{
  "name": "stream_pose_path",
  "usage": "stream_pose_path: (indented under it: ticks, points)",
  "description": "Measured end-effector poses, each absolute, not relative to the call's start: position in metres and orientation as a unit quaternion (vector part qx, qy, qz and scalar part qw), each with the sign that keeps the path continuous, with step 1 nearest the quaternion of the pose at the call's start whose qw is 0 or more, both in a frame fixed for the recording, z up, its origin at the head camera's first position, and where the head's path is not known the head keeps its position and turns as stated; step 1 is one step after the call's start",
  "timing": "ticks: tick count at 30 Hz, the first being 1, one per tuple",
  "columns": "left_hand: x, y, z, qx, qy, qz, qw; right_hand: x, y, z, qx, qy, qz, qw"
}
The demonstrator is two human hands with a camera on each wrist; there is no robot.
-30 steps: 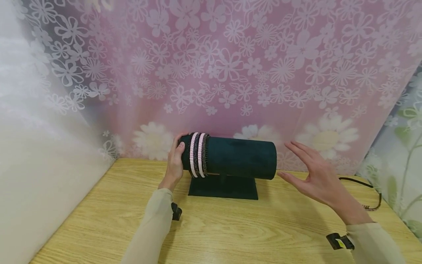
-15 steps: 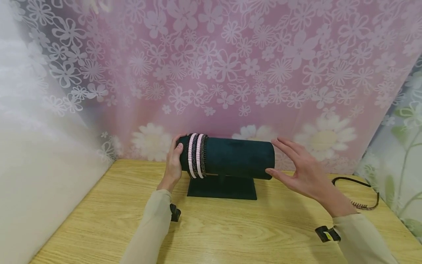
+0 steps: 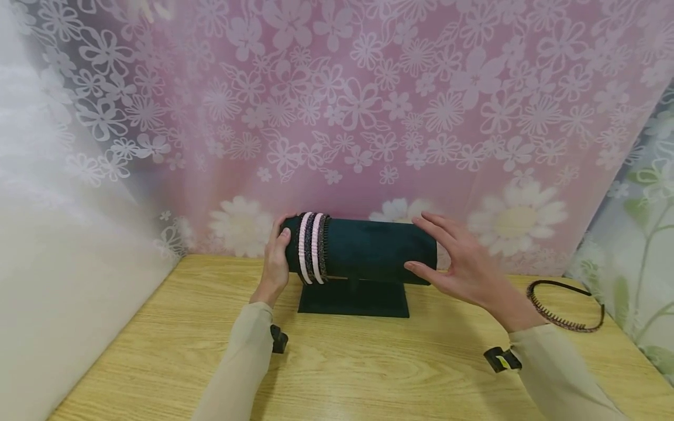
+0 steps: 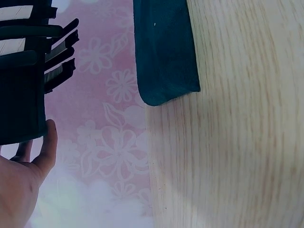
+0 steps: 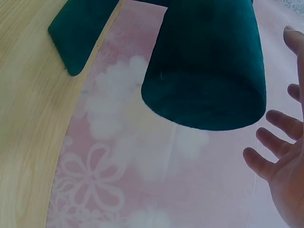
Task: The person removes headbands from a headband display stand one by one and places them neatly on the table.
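Right grip point(image 3: 467, 268) nearer green cylinder point(image 3: 371, 250)

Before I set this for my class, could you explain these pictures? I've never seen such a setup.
There is no machine: a person's bare left hand and right hand each serve as a grip. The wide picture is taken from the head, looking forward and down; the two smaller ones come from the wrists. A dark green display stand rests on the wood-grained table, with pink and dark headbands around its left part. Another headband lies on the table at the right. The left grip holds the stand's left end. The right grip, spread wide, is at the other end, holding nothing.
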State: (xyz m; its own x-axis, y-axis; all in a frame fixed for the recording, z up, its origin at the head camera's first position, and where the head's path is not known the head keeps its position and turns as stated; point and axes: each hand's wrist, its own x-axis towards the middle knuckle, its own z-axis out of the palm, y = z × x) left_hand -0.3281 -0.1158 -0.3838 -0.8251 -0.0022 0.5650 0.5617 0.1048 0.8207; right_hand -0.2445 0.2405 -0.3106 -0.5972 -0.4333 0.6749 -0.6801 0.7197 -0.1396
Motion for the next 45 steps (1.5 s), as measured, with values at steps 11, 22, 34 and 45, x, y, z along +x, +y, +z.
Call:
stream_pose_path:
  ticks: [11,22,34,45]
  points:
    - [-0.328,-0.115,-0.384,-0.195,-0.708,-0.639,0.228,-0.253,0.226,-0.305,0.329,-0.873,0.17,0.317]
    - [-0.328,-0.116,-0.383,-0.198,-0.705,-0.644,0.221,-0.26,0.213,-0.3,0.332,-0.882,0.16,0.293]
    - [-0.329,-0.117,-0.384,-0.2,-0.704,-0.642,0.228,-0.268,0.195,-0.298,0.349,-0.883,0.156,0.273]
    - [-0.328,-0.117,-0.387,-0.196,-0.704,-0.644,0.226,-0.273,0.176,-0.296,0.35,-0.891,0.145,0.25]
